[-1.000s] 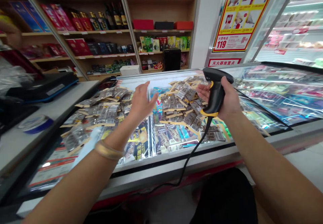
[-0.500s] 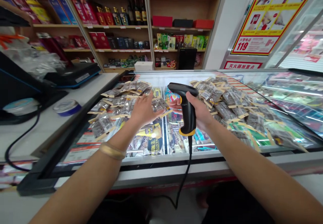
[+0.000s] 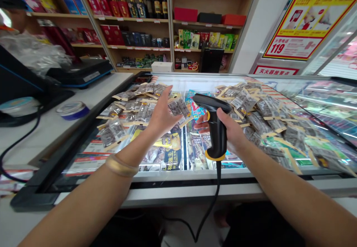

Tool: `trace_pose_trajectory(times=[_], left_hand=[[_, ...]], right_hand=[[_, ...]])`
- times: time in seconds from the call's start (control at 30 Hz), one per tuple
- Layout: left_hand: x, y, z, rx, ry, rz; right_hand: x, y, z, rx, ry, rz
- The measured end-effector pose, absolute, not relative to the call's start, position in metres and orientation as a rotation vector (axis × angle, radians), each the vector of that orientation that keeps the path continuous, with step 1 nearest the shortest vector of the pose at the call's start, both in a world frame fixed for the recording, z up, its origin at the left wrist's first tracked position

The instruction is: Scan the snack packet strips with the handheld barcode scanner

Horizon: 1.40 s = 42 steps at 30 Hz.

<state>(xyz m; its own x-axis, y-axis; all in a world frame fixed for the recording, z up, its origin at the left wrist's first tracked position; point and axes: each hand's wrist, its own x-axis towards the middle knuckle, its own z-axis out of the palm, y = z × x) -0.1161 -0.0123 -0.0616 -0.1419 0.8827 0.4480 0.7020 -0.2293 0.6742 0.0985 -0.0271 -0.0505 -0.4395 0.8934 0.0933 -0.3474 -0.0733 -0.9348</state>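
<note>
My right hand (image 3: 232, 130) is closed around the handle of a black and yellow barcode scanner (image 3: 217, 132), its head pointing left and its cable hanging down. With fingers spread, my left hand (image 3: 161, 115) is over the freezer's glass top, beside a small clear packet (image 3: 180, 107) of brown contents; whether they touch is unclear. Many similar packets (image 3: 139, 109) lie in a pile to the left of my left hand. Another pile of packets (image 3: 259, 109) spreads out to the right of the scanner.
Coloured ice-cream wrappers (image 3: 173, 154) show under the glass. On the left counter (image 3: 16, 143) are a blue and white round tub (image 3: 73, 110) and a black scale (image 3: 80, 72). A person's head (image 3: 16, 11) shows at the far left. Shelves (image 3: 139, 48) stand behind.
The view has shifted slightly. The scanner and my right hand appear a little farther right and lower. My left hand remains spread, its fingers raised more upright.
</note>
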Motion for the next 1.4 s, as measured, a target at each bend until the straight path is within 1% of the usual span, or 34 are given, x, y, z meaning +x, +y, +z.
trace_pose_trajectory(times=[0.07,0.13,0.23,0.53,0.87,1.17,1.4], left_hand=[[-0.116,-0.011,-0.062,1.692,1.684,1.418],[-0.116,-0.011,-0.062,1.556,1.552,1.444],[-0.115,-0.013,-0.061,1.534,1.453,1.453],[-0.108,-0.02,-0.058,1.853,1.496,1.399],[-0.108,-0.02,-0.06,1.932,1.532,1.38],[-0.109,-0.019,-0.06,1.843,1.495,1.39],[-0.104,-0.014,-0.063,1.634,1.507,1.553]], right_hand=[[0.099,-0.028,-0.051,-0.65,-1.263,1.69],[0.1,-0.029,-0.051,-0.62,-1.297,1.708],[0.102,-0.03,-0.052,-0.571,-1.351,1.709],[0.096,-0.037,-0.05,-0.588,-1.367,1.683],[0.099,-0.033,-0.054,-0.589,-1.41,1.711],[0.097,-0.035,-0.05,-0.604,-1.353,1.682],[0.098,-0.029,-0.044,-0.592,-1.298,1.61]])
